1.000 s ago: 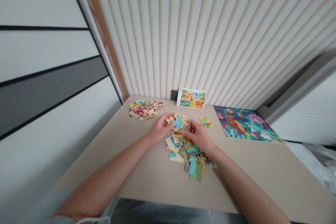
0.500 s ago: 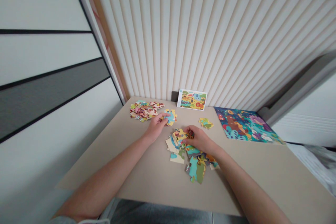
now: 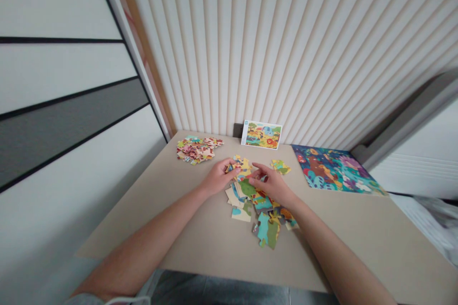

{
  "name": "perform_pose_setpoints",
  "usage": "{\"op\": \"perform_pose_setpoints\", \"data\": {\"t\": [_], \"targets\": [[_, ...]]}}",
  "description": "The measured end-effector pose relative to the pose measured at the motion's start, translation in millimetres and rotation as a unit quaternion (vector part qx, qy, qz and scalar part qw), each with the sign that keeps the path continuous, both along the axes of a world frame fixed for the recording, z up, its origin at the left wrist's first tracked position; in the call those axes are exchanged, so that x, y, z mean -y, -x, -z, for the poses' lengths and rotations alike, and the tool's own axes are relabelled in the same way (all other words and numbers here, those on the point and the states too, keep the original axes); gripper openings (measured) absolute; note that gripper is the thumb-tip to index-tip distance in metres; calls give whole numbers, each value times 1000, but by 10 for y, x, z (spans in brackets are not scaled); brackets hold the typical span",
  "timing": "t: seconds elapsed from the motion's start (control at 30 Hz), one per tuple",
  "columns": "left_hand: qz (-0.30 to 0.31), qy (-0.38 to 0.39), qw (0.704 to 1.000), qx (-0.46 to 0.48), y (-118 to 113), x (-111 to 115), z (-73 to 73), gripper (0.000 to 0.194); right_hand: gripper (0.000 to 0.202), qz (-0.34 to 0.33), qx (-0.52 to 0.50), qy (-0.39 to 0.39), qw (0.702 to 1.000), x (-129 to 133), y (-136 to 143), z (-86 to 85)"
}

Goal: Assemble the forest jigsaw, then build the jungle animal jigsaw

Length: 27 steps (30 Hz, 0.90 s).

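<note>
Pinched in my left hand (image 3: 221,176) are yellow jigsaw puzzle pieces (image 3: 244,166), tilted up over the loose pile. My right hand (image 3: 271,182) is just right of them, thumb and fingers apart, with nothing clearly held. Its fingertips are close to the held pieces; whether they touch, I cannot tell. Beneath both hands spreads a heap of puzzle pieces (image 3: 263,204) in green, blue, yellow and grey, some overlapping and some face down. A turquoise and olive piece (image 3: 268,231) is at the heap's near edge. My right hand and wrist hide part of the heap.
A picture card (image 3: 263,134) with animals leans against the pleated wall. Another pile of mostly pink and red pieces (image 3: 196,149) is at the back left. A few yellow-green pieces (image 3: 281,167) lie behind my right hand. A dark blue completed puzzle (image 3: 336,170) covers the table's right rear.
My left hand has moved right and nearer, bringing yellow pieces over the heap. My right hand has let go of a yellow piece, lifted slightly and spread its fingers.
</note>
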<state>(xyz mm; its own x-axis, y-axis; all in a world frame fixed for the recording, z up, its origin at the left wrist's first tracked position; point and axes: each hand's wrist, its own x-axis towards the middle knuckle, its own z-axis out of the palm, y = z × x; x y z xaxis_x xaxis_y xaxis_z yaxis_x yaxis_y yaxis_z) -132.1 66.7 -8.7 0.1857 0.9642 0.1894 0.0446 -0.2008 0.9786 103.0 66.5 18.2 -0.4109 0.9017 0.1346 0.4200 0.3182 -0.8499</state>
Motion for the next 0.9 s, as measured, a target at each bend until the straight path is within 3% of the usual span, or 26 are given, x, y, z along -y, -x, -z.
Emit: {"op": "perform_pose_setpoints", "data": {"t": [0.1, 0.2, 0.3, 0.43, 0.53, 0.63, 0.77, 0.9], "targets": [[-80, -7, 997, 7, 79, -72, 31, 36, 57, -32, 107, -71, 991, 0, -44, 4], [-129, -18, 991, 20, 148, -136, 82, 39, 43, -64, 147, -95, 982, 11, -60, 5], [-144, -28, 989, 8, 159, -150, 121, 45, 37, -56, 119, -62, 989, 23, -53, 5], [-122, -36, 992, -23, 129, -118, 119, 45, 32, -36, -3, 34, 999, -32, -78, -12], [-99, -23, 995, -12, 114, -109, 118, 46, 40, 41, -99, 29, 994, -172, -196, -15], [-91, -7, 996, 11, 112, -119, 142, 48, 49, 131, -119, 2, 984, -360, -409, 33], [-90, -4, 996, 27, 118, -130, 172, 50, 48, 221, -44, -42, 973, -539, -725, 125], [-92, -15, 996, 14, 118, -137, 174, 50, 35, 276, 118, -149, 942, -555, -853, 123]]}}
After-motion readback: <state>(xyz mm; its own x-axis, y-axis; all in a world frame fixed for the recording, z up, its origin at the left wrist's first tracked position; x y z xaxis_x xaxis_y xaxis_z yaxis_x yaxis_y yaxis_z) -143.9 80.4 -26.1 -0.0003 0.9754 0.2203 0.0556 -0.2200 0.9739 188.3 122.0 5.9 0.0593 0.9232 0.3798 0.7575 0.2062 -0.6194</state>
